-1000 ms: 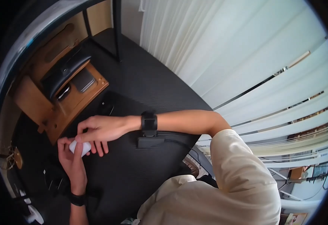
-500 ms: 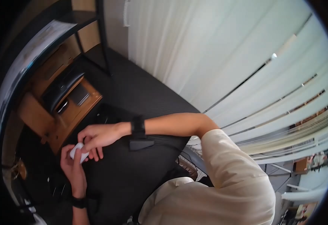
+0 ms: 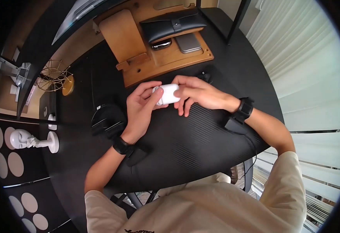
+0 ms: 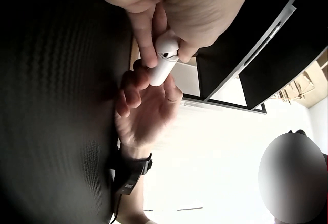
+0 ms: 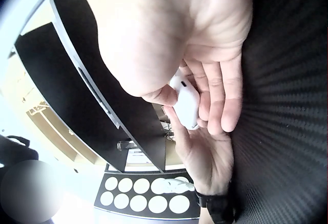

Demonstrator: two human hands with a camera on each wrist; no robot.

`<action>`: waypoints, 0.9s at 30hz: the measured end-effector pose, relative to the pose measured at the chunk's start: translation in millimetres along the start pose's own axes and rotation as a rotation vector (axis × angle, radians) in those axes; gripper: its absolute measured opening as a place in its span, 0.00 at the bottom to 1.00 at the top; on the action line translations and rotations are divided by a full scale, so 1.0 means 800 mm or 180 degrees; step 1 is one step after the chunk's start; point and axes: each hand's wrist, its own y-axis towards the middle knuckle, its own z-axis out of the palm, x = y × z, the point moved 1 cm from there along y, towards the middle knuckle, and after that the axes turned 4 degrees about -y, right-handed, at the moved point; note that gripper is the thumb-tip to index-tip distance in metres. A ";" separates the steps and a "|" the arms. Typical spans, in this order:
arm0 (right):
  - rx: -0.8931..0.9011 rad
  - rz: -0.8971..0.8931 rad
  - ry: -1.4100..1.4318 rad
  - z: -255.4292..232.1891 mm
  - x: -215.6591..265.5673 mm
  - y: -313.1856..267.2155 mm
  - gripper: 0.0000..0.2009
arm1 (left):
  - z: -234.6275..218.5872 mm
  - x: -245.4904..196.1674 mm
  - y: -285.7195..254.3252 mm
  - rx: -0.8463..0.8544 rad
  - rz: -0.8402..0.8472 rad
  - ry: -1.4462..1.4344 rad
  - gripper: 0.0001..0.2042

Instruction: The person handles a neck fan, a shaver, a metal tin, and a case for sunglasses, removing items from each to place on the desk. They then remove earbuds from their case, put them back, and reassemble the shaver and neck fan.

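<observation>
In the head view, a white earbud case (image 3: 169, 95) is held between both hands above the black desk mat (image 3: 201, 128). My left hand (image 3: 139, 106) grips its left end, thumb lying on the near face. The right hand (image 3: 203, 93) pinches the other end with thumb and forefinger, while its remaining fingers hang down loosely. From the left wrist, the earbud case (image 4: 162, 71) shows a rounded lid with a dark gap at the seam. A small dark slot is visible on the earbud case (image 5: 185, 98) in the right wrist view.
Beyond the hands stands a wooden desk organizer (image 3: 170, 62) bearing a black leather pouch (image 3: 174, 25) and a grey flat square item (image 3: 188, 42). Left of the hands are a black object (image 3: 108, 118), a gold wire ornament (image 3: 68, 85) and a white head figurine (image 3: 22, 139). White blinds (image 3: 306, 77) hang right.
The head view has swung left, so hands and organizer now appear nearer the middle. Both hands still hold the earbud case, whose body now shows more fully between them.
</observation>
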 end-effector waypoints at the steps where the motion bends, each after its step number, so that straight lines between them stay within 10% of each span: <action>1: -0.0053 0.0053 0.0079 0.001 0.001 0.000 0.12 | 0.000 -0.001 0.000 0.0034 0.0008 0.0063 0.15; 14: -0.0139 0.0280 0.0583 0.001 0.002 0.003 0.11 | -0.005 0.005 0.003 0.0252 0.0019 -0.0087 0.14; 23: -0.0218 0.0259 0.0552 0.001 0.000 0.002 0.11 | -0.010 0.015 0.002 -0.0128 0.1006 0.0840 0.09; 27: -0.0277 0.0196 0.0608 -0.001 0.001 0.004 0.10 | -0.011 0.002 -0.002 -0.0163 0.0192 0.0227 0.09</action>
